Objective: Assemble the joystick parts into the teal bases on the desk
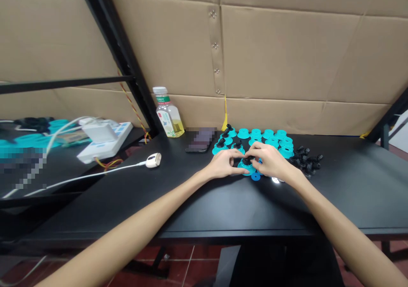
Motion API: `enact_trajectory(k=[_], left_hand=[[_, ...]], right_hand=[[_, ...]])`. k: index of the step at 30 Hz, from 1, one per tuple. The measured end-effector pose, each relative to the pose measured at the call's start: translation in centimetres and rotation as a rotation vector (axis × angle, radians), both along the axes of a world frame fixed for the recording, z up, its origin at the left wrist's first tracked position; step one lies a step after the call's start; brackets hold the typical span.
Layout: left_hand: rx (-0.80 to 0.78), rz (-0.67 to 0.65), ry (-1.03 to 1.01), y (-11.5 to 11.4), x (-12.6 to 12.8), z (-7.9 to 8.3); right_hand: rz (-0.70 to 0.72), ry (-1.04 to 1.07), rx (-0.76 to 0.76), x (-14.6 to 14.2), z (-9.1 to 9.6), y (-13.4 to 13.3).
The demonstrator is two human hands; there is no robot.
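My left hand (225, 164) is closed on the side of a teal ring-shaped plastic base (245, 171), thumb in front and fingers behind. My right hand (270, 161) pinches at a small black plastic fitting (247, 161) on top of that base; its fingers partly hide the join. Just below the right fingers lies a flat blue disc (255, 176). Behind my hands stand several teal bases (268, 133) in rows. A few at the left, such as one teal base (219, 149), carry black fittings. Loose black fittings (306, 161) are heaped right of my right hand.
A dark phone (201, 140) and a bottle of yellow liquid (168, 113) stand toward the back left. A white cable with a plug (153, 160) crosses the black table (204, 212). The left shelf bears a power strip (105, 142). Cardboard (287, 66) closes off the back.
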State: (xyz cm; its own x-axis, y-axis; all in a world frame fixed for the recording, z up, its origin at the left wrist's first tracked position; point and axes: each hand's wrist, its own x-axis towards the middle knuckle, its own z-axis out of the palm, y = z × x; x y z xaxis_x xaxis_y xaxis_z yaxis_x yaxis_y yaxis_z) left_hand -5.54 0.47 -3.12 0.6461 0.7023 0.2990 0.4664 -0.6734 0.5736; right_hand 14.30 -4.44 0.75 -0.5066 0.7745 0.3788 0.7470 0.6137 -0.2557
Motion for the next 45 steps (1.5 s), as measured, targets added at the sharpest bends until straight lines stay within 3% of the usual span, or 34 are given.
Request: enact_trajectory(k=[4,14,22,34,45], left_hand=[[0.000,-0.015,-0.005,-0.06,0.07,0.15],[0.002,0.005,0.004,-0.23,0.15,0.32],[0.015,0.006,-0.006,-0.15,0.16,0.14],[-0.001,-0.009,-0.008,-0.15,0.09,0.25],[-0.012,-0.029,-0.025,0.18,-0.05,-0.14]], right_hand=[[0.085,0.070,-0.013,-0.16,-0.18,0.03],[0.093,0.139,-0.033,-0.32,0.16,0.07],[0.004,0.018,-0.028,-0.13,0.25,0.04],[-0.049,0.013,-0.035,-0.41,0.45,-0.13],[-0.108,-0.237,0.065,-0.86,0.61,-0.37]])
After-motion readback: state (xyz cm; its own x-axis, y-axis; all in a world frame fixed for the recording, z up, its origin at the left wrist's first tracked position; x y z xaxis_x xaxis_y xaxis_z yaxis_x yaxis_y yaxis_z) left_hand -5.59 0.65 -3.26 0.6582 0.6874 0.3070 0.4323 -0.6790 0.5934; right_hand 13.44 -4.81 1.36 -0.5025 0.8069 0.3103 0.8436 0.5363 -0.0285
